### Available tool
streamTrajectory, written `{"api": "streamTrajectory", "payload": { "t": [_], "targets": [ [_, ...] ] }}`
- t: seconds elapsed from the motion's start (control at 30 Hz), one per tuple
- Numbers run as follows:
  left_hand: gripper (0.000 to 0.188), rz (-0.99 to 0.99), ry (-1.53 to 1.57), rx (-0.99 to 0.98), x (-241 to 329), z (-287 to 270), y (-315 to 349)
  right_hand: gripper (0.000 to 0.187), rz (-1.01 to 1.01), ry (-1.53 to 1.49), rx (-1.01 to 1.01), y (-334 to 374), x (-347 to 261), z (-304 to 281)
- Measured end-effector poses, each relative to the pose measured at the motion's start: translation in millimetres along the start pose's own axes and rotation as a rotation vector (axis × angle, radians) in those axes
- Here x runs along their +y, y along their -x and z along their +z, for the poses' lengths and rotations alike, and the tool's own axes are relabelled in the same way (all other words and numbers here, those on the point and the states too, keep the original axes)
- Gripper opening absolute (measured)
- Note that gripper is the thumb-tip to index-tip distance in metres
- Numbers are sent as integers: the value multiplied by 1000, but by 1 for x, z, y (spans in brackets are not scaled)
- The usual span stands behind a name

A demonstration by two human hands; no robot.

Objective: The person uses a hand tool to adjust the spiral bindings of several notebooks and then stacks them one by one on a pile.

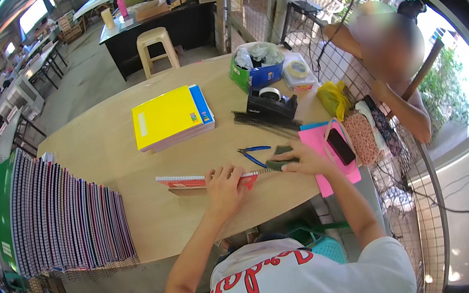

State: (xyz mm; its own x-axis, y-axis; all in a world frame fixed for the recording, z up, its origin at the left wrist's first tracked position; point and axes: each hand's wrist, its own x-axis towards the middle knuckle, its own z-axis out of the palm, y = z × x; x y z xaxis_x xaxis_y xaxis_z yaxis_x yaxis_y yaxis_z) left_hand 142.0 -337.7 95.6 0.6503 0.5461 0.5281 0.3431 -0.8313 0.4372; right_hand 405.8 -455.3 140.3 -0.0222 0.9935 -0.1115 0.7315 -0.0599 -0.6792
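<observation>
My left hand (pixel 225 188) is closed on a red-covered notebook (pixel 186 182) standing on its edge on the table. A dark wire coil (pixel 264 171) sticks out of the notebook's right end. There my right hand (pixel 309 159) grips a dark green piece (pixel 276 162), perhaps a pad or folded cloth, against the coil. Just beyond it lie pliers with blue handles (pixel 256 149), jaws pointing left. Loose black spiral coils (pixel 267 122) rest farther back, below a black tape dispenser (pixel 272 107).
A long row of spiral notebooks (pixel 67 217) stands at the left. Yellow-covered notebooks (pixel 164 119) are stacked mid-table. A box with plastic bags (pixel 258 67) sits at the back. At right lie pink sheets (pixel 326 184), a phone (pixel 340 146) and a pouch (pixel 363 136); another person leans behind a wire fence.
</observation>
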Motion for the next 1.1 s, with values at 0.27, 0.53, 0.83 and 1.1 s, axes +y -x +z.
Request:
{"api": "streamTrajectory", "payload": {
  "t": [0.27,0.53,0.83,1.1],
  "targets": [
    [26,-18,-4,-1,-3,0,-1,58,-226,-507,-548,-102,16,6],
    [59,-36,62,31,-7,-1,-6,51,-192,-481,-592,-116,62,23],
    [73,-124,137,92,-10,4,-5,51,-242,-392,-600,-133,28,12],
    [68,-137,89,147,-18,-8,-7,51,-290,-234,-644,-145,10,12]
  ]
}}
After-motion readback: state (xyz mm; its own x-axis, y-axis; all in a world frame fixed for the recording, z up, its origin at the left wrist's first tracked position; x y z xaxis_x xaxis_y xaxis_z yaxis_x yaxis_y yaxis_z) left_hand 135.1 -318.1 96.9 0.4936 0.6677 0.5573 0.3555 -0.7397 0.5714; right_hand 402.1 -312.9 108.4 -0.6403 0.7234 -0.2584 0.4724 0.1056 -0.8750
